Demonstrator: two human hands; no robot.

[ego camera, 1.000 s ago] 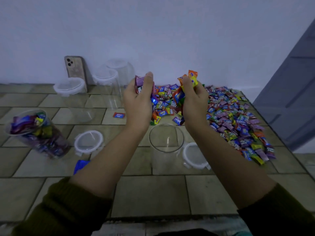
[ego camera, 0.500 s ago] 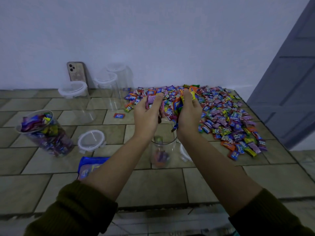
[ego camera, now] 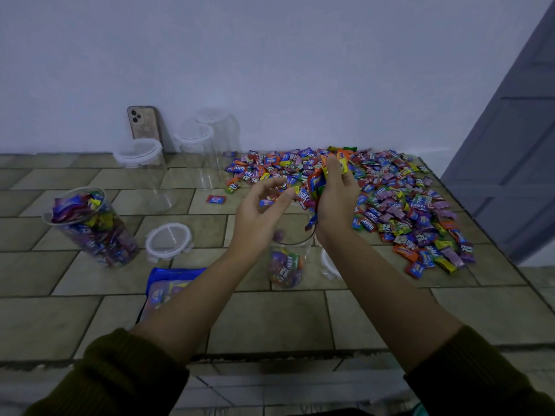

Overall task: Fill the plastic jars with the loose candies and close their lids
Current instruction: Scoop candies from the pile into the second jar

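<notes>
Jar (ego camera: 286, 265): barely filled. Above it, right hand (ego camera: 335, 193) clutches candies (ego camera: 313, 187), left hand (ego camera: 258, 208) slack. Leftward: full jar (ego camera: 93, 229) unlidded, three empties (ego camera: 144, 175).

over an open jar (ego camera: 286, 265) on the tiled counter (ego camera: 270, 319), the right hand (ego camera: 336, 202) clutches a bunch of candies (ego camera: 315, 187). the left hand (ego camera: 258, 211) sits beside it, fingers loosely spread. a few sweets lie in the jar's bottom, and the loose pile (ego camera: 405, 205) sprawls off to the right.
</notes>
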